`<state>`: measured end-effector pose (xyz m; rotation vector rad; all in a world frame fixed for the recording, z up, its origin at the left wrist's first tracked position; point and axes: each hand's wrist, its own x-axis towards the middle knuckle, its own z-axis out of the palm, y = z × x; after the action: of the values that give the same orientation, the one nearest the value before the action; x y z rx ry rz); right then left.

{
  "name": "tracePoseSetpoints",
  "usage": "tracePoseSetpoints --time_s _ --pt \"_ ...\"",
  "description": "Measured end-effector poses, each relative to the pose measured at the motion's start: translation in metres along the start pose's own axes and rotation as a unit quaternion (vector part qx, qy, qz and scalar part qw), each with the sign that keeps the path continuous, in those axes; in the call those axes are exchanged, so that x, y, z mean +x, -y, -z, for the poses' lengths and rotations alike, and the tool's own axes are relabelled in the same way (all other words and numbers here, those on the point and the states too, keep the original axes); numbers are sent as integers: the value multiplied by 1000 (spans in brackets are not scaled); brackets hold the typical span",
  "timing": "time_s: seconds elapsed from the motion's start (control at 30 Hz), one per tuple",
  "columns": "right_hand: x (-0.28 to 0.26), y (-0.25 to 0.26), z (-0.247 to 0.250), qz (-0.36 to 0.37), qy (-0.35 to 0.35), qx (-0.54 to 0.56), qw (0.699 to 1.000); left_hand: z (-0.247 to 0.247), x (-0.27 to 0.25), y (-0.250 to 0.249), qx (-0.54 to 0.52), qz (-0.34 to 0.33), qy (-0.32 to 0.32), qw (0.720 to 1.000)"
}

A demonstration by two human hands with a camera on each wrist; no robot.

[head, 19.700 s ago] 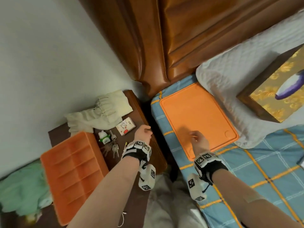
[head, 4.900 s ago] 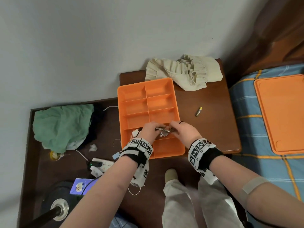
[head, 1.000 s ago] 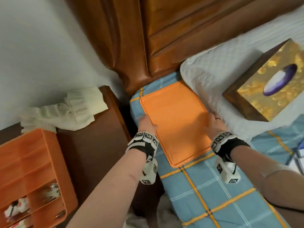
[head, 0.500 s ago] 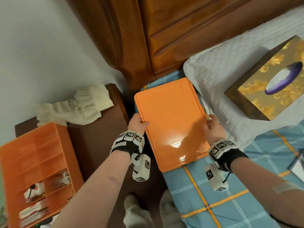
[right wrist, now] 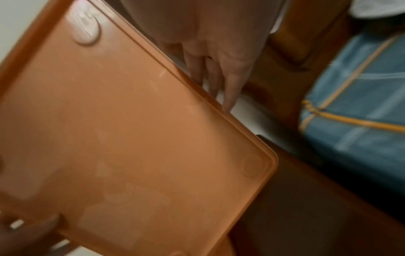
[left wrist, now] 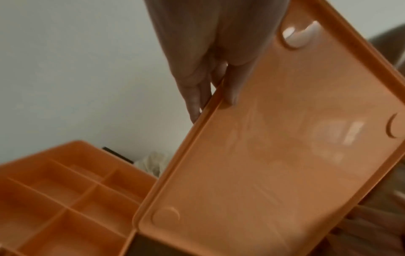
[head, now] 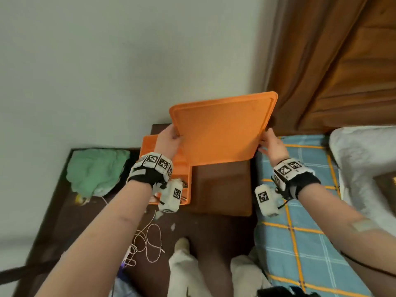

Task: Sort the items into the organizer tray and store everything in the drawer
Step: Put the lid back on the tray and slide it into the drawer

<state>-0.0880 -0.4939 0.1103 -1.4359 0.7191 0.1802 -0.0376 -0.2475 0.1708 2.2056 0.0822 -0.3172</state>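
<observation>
The lid (head: 222,129) is being gripped at both side edges by the left hand (head: 169,139) and right hand (head: 271,144), tilted above the tray (head: 186,189) at 7 o'clock. Misalignment is risking jammed seating.

Brown nightstand (head: 222,189): orange organizer tray (head: 185,189) sits at its left edge. Dark floor (head: 203,232) carries a green cloth (head: 96,170) and a white cord (head: 147,241).
</observation>
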Motion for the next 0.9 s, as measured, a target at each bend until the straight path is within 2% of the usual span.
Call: tracePoseSetpoints --time_s 0.13,0.2,0.27,0.33,0.43,0.5,0.6,0.67,0.73,0.8,0.83,0.9 --pt "-8 53 -48 -39 58 -2 998 62 -6 16 -10 23 -42 999" --pt "-13 65 -69 -72 125 30 989 91 -9 33 -18 27 -59 998" --pt "-21 71 -90 -98 177 57 978 116 -13 53 -33 23 -83 996" --pt "-26 70 -111 -97 198 53 974 137 -11 72 -43 9 -99 994" --pt "-35 56 -140 -115 228 18 967 159 -2 102 -51 0 -84 995" --pt "-38 39 -156 -104 221 13 970 168 11 122 -61 -19 -43 997" --pt "-37 9 -177 -29 158 15 987 176 28 152 -74 -41 2 996" --pt "-38 -12 -192 4 137 36 990 178 29 167 -138 -7 37 990" --pt "-40 -32 -206 13 112 66 991 177 28 181 -226 50 76 970" --pt "-43 -50 -217 9 93 93 991 178 29 196 -279 108 78 951" --pt "-43 -60 -221 4 87 97 991 178 30 204 -278 133 77 948" --pt "-44 -78 -228 -13 79 73 994 172 31 224 -195 138 82 968"
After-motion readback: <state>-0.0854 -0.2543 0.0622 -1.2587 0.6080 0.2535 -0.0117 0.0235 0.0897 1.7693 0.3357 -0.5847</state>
